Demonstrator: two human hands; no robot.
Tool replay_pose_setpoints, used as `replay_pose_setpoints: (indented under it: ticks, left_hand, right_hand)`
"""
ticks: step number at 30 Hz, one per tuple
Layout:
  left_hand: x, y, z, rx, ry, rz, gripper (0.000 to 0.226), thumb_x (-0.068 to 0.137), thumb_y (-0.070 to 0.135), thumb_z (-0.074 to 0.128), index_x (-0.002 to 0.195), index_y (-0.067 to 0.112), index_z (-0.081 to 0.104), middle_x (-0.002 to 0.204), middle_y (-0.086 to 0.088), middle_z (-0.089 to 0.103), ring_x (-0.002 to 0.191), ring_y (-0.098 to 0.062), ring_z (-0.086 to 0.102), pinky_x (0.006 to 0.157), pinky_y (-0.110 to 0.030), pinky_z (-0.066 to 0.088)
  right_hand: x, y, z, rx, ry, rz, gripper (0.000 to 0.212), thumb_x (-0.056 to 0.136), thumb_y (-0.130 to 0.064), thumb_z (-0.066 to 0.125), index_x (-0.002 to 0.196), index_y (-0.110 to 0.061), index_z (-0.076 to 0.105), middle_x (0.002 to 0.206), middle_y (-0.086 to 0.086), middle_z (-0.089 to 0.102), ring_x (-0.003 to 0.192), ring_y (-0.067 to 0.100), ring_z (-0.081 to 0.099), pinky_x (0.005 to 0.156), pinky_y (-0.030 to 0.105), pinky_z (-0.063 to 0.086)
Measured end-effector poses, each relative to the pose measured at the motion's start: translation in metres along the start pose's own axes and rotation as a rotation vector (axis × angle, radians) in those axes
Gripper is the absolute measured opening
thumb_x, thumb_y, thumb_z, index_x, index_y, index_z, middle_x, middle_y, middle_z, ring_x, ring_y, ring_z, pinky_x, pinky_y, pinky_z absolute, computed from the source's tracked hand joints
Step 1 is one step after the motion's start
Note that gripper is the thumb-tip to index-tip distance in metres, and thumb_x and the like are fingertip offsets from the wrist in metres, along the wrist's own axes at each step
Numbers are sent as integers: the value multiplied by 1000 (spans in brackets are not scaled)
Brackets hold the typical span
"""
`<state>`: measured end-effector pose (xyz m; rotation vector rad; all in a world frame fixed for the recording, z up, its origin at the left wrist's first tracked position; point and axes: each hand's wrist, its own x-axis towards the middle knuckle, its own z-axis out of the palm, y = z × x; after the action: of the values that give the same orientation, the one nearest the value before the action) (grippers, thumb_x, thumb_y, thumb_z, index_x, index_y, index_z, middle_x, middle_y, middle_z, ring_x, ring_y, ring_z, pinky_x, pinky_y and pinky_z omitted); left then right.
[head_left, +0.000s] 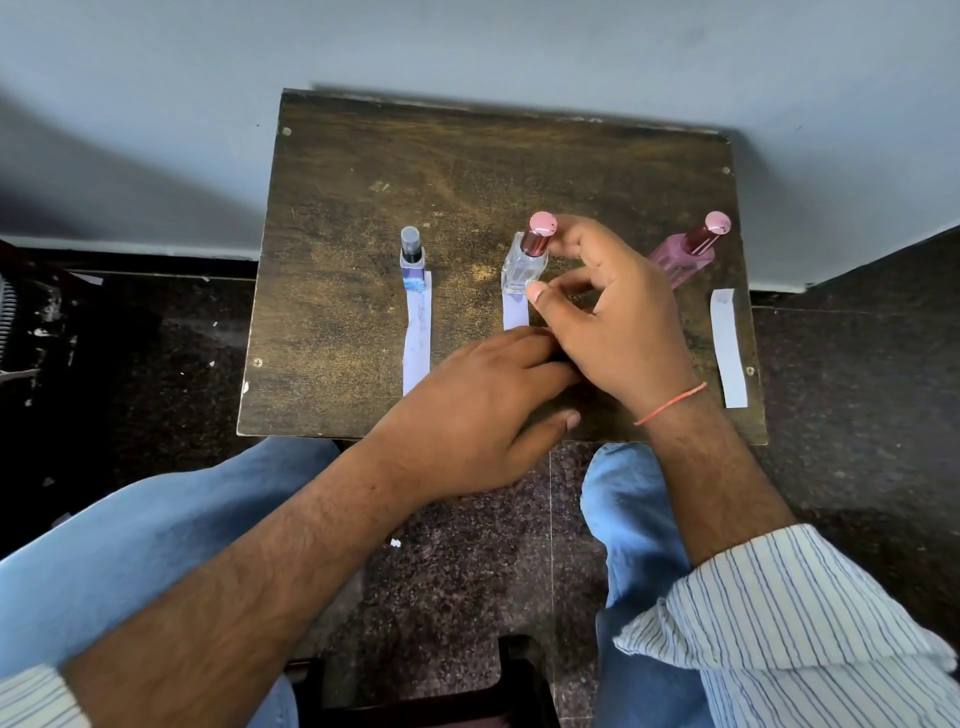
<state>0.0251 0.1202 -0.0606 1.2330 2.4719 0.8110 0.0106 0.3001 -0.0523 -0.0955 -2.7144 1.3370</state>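
Note:
Three small perfume bottles stand in a row on a dark wooden table. The middle one is a clear bottle with a pink cap. My right hand holds it, forefinger against the cap and thumb at its lower corner. A white paper strip runs from that bottle toward me. My left hand lies flat on the strip's near end, fingers straight, hiding most of it.
A blue bottle with a dark cap stands left, on the far end of its own paper strip. A pink bottle stands at the right, with a third strip near the table's right edge. My knees are under the near edge.

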Motion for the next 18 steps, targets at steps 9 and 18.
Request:
replay_pose_setpoints:
  ticks: [9,18]
  left_hand:
    - [10,9,0,-45,110,65,23,101,31,66,118,19,78,106,0,74,99,-25,66,92,-44,55]
    - [25,20,10,-78,130,59,25,104,32,64,124,22,76,110,5,77,98,-21,66,86,-44,57]
  right_hand:
    - [-14,11,-18,-29,61,-33,34,93,-17,81,126,-19,78,122,-8,81,104,2,78,96,37,64]
    - [-31,29,-61,-123,74,-41,15,92,-29,84,107,-26,85,86,-12,80,79,0,75,81,27,61]
